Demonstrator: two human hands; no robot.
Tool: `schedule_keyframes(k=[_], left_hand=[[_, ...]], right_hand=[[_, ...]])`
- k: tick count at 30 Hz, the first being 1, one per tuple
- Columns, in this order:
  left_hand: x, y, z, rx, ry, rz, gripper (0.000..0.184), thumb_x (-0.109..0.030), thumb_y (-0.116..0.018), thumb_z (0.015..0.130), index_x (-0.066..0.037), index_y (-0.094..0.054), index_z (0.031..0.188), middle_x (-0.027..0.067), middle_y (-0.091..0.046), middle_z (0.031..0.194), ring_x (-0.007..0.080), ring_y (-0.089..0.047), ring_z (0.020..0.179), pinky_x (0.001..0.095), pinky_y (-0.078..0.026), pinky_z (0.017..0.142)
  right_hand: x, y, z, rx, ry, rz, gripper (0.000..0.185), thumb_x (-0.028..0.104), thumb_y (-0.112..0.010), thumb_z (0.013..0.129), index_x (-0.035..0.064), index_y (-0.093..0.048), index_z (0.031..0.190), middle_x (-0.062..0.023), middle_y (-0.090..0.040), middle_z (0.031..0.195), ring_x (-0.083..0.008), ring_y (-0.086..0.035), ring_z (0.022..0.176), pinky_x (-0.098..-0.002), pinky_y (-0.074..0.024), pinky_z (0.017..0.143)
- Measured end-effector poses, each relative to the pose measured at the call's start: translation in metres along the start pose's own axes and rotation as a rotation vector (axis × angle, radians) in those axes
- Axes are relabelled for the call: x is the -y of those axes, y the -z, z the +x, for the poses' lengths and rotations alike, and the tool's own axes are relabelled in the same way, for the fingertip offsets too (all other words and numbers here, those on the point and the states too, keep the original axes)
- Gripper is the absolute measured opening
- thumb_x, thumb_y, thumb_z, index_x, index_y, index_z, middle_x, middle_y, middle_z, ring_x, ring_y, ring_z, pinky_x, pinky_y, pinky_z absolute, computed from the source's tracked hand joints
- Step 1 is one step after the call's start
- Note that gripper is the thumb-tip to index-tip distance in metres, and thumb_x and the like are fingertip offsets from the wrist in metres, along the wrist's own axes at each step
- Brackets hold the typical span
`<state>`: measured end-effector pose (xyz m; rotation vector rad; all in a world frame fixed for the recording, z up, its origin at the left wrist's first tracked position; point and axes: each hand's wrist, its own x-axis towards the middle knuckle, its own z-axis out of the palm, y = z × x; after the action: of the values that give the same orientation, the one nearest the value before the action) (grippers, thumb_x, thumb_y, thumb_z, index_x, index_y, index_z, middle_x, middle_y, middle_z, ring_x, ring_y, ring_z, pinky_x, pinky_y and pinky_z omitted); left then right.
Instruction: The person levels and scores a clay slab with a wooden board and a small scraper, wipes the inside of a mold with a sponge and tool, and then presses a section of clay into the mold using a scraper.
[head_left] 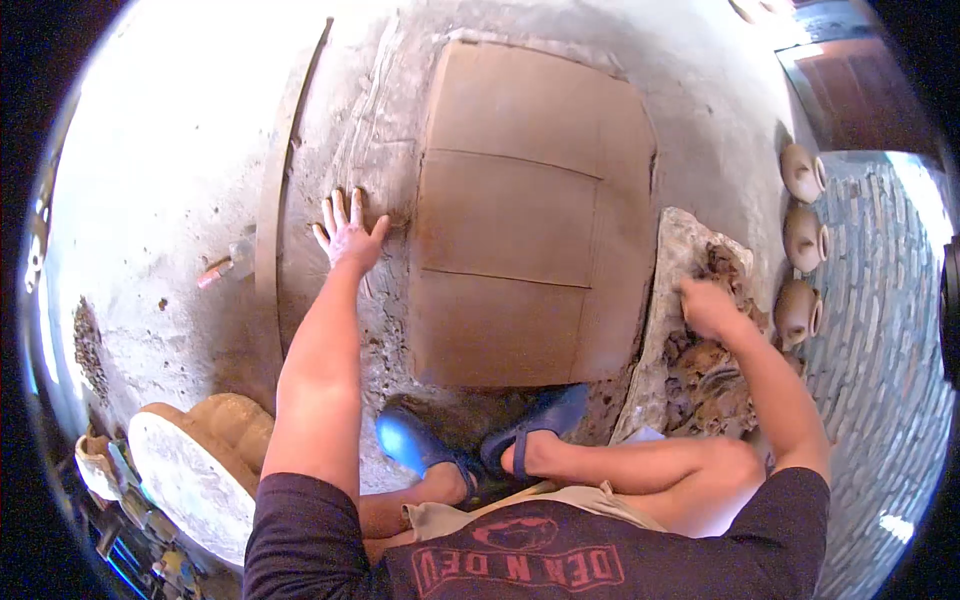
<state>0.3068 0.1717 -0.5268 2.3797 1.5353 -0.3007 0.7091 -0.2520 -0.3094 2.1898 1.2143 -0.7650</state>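
Head view shows me, from my distant seat, a broad slab [510, 225] of brown clay, lying flat, near the middle between the two arms. Its surface looks smooth and damp, its form is almost rectangular with a rounded far right corner, and thin lines are cut in it: two across and one along the right side. Just beside its left edge, the left hand [350, 240] is open, the palm down and the fingers spread wide on the ground. On the other side, the right hand [712, 308] has its fingers curled above rough, dark clay lumps [700, 385]; I cannot tell if they grip something. These lumps lie on a pale, stained sheet [655, 345], which is near the slab's right edge. The floor [350, 110] is grey, worn and smeared with clay, very bright at the far left. I see there a long, narrow strip [270, 220], well apart from the slab. Three round clay pots [803, 238] stand in a row at the right, next to a surface of narrow bricks [870, 330]. At the lower left, a thick whitish disc [190, 485] leans, and blue shoes [410, 440] are just beside the slab's near edge.
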Motion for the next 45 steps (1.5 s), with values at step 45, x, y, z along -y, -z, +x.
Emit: schedule_keyframes(k=[45], left_hand=[[0.327,0.119,-0.551,-0.57,0.272,-0.097,0.085,-0.073,-0.05,0.092,-0.013,-0.05,0.151,0.0106,-0.038,0.164,0.0298,-0.026,0.155,0.0612,-0.017,0.124]], right_hand=[[0.157,0.11,-0.183,-0.523,0.465,0.014,0.031,0.022,-0.075,0.088,-0.0032,-0.066,0.072,-0.0149,-0.065,0.064,-0.0222,-0.066,0.064,-0.0395,-0.0521,0.059]])
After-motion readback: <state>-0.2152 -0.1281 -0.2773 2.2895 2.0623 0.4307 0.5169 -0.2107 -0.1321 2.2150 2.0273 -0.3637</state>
